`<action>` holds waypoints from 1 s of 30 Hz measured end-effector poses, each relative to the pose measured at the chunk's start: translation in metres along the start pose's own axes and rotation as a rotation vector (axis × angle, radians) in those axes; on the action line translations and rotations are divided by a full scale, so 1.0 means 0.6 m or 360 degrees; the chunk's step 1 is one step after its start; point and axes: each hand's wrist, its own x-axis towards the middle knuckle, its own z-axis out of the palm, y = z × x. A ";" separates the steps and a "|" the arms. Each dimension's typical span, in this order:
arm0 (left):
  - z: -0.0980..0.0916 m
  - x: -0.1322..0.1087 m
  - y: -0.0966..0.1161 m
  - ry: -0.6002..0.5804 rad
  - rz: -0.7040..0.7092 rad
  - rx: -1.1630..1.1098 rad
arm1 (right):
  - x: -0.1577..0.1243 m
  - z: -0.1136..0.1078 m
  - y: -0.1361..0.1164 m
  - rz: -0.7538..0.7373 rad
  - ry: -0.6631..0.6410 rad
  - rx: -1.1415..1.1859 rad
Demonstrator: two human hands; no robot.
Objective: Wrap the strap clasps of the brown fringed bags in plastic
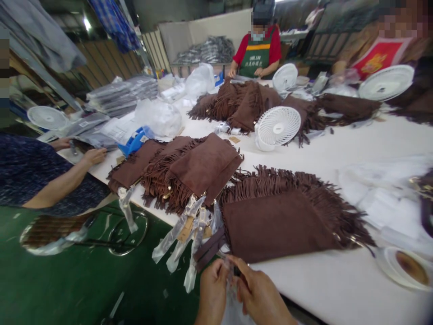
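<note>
At the table's near edge, my left hand point(212, 289) and my right hand point(260, 291) are close together, fingers pinched on a clear plastic sleeve point(234, 307) that hangs down between them. Just beyond the fingers a brown strap point(209, 249) sticks out over the edge; whether the sleeve is around its end I cannot tell. A dark brown fringed suede bag point(277, 225) lies flat in front of my hands, fringe pointing away. To its left is a pile of similar fringed bags point(206, 167), their straps wrapped in plastic sleeves point(176, 230) and hanging over the edge.
A white fan point(278, 127) stands mid-table, with more fringed bags point(248, 101) behind it. A blue tape dispenser point(133, 142) sits at left. A round container point(404, 268) lies at right. One co-worker point(259, 49) is across the table; another's arm point(64, 183) reaches in from the left.
</note>
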 end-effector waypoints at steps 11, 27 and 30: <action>-0.009 0.023 -0.051 0.0019 0.0115 0.0264 | 0.027 0.013 0.045 -0.0014 -0.0027 -0.0508; 0.007 0.013 0.034 0.0213 -0.0017 0.0472 | 0.024 -0.026 0.002 0.0068 0.0008 -0.0227; 0.011 0.016 0.045 0.0178 -0.0109 0.0285 | 0.025 -0.029 -0.005 0.0070 0.0007 -0.0248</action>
